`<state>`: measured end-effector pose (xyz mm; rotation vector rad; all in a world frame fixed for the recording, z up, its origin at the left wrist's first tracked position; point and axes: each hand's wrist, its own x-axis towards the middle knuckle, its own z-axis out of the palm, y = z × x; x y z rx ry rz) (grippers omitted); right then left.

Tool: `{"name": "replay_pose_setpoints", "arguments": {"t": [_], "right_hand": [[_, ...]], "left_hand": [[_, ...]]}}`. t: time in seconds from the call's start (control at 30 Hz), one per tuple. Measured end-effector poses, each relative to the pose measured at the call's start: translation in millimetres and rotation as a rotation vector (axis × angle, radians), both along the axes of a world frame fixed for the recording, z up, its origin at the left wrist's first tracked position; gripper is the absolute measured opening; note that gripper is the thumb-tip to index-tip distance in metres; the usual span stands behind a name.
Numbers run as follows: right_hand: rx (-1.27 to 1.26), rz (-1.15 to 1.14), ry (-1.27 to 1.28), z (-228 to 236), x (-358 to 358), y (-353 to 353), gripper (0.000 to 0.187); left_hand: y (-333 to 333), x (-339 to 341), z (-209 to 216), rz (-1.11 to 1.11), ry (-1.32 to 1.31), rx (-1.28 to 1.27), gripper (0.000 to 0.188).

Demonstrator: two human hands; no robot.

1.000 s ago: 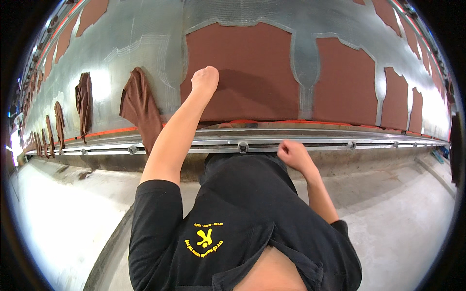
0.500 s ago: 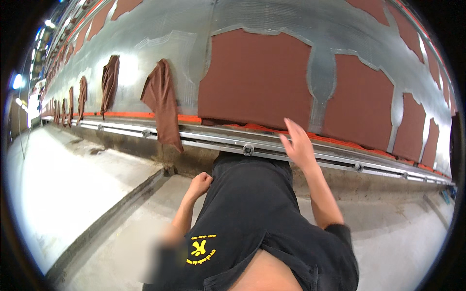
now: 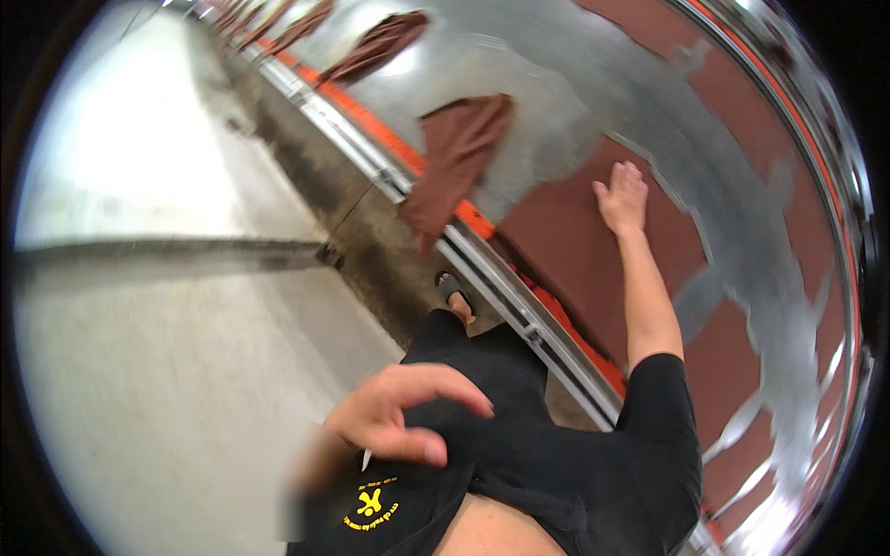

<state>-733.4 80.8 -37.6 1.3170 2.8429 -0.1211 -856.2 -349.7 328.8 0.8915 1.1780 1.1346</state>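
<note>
My right hand [image 3: 624, 198] lies palm down over a large brown cloth panel [image 3: 565, 227], fingers stretched out and holding nothing. The panel is spread flat on the long grey table [image 3: 533, 111], and its near edge reaches the orange strip. My left hand [image 3: 399, 414] is raised in front of my dark shirt, thumb and fingers curved apart with nothing between them. Ahead of it, a crumpled brown cloth piece [image 3: 456, 165] lies across the table's edge, its lower end hanging over the metal rail [image 3: 482, 269].
More folded brown cloths [image 3: 380, 46] lie along the table edge toward the far left. Further flat brown panels [image 3: 728, 371] cover the right side. An orange strip [image 3: 394, 144] runs beside the rail. A raised ledge [image 3: 185, 252] crosses the pale floor at left.
The view has swung to the left. My right hand has moved from the table edge onto the brown panel. My left hand has risen from beside my hip and its fingers have spread.
</note>
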Motion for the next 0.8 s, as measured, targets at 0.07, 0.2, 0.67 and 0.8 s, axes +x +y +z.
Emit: {"name": "replay_pose_setpoints", "arguments": {"t": [0.07,0.2,0.67,0.8], "right_hand": [[0.076,-0.049,-0.068,-7,-24,14,0.079],[0.178,-0.127,0.105,-34,-57,-17,0.077],[-0.348,-0.454,0.462,14,-89,-236,0.072],[-0.468,-0.464,0.645,51,-131,-259,0.062]], "left_hand": [[29,-6,23,-0.175,-0.201,0.380,0.092],[61,16,42,0.094,-0.639,0.837,0.087],[-41,-143,23,-0.244,-1.092,0.867,0.069],[-51,-192,8,-0.474,-1.200,0.713,0.067]]}}
